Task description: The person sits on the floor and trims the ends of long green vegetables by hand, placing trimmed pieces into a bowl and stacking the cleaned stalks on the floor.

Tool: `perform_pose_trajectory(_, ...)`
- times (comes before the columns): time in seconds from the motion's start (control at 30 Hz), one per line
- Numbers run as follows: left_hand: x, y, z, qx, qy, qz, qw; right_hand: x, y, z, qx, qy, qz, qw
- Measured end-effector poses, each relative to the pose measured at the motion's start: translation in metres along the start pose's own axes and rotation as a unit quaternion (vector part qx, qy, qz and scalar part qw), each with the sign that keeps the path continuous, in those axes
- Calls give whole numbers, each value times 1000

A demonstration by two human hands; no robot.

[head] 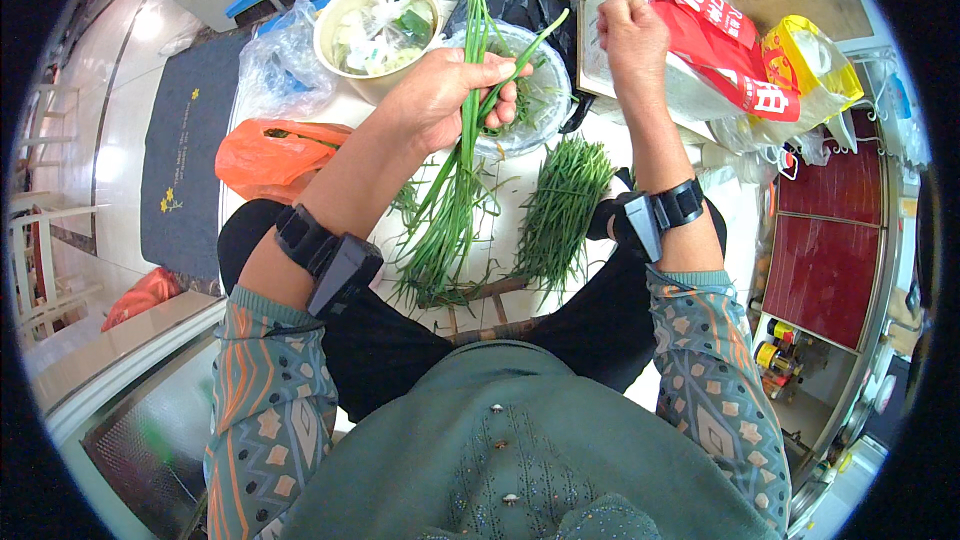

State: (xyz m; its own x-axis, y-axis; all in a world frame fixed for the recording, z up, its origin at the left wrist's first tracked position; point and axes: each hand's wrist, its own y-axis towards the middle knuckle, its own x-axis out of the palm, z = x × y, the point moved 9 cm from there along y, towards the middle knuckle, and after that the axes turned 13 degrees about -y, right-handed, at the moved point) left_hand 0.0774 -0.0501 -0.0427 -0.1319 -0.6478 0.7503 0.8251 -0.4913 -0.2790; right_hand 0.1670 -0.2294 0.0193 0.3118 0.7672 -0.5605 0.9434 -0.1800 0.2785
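Observation:
My left hand [469, 94] is closed around a bunch of long green chives or scallions [469, 157], whose leaves hang down towards the floor. The bunch passes in front of a basin lined with clear plastic [551, 101], which holds green scraps. To the right, my right hand [634, 26] is raised beside a white box, with its fingers curled; whether something small is between them, I cannot tell. A thick pile of green chives [566, 202] lies on the white tiled floor between my knees, to the right of the held bunch.
A cream bucket [326, 52] with bagged vegetables stands behind my left forearm. Near it lie an orange plastic bag [262, 157] and a clear plastic bag [289, 64]. A black bag [517, 4] is behind the basin. Red [705, 52] and yellow [814, 64] packaging rests at the right.

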Motion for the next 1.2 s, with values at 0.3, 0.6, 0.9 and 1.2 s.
perform_pose_trajectory(0.3,-6,-8,10,40,-47,6,998,54,-17,2,-84,-187,-223,953)
perform_pose_trajectory(0.6,-20,-8,13,41,-90,41,994,72,-32,-24,-215,-311,-135,916)
perform_pose_trajectory(0.9,-30,-12,15,56,-84,58,993,104,-36,-1,-14,-25,-314,949)
perform_pose_trajectory(1.2,-19,-12,4,-4,-47,61,997,88,-36,-4,206,406,-326,829)
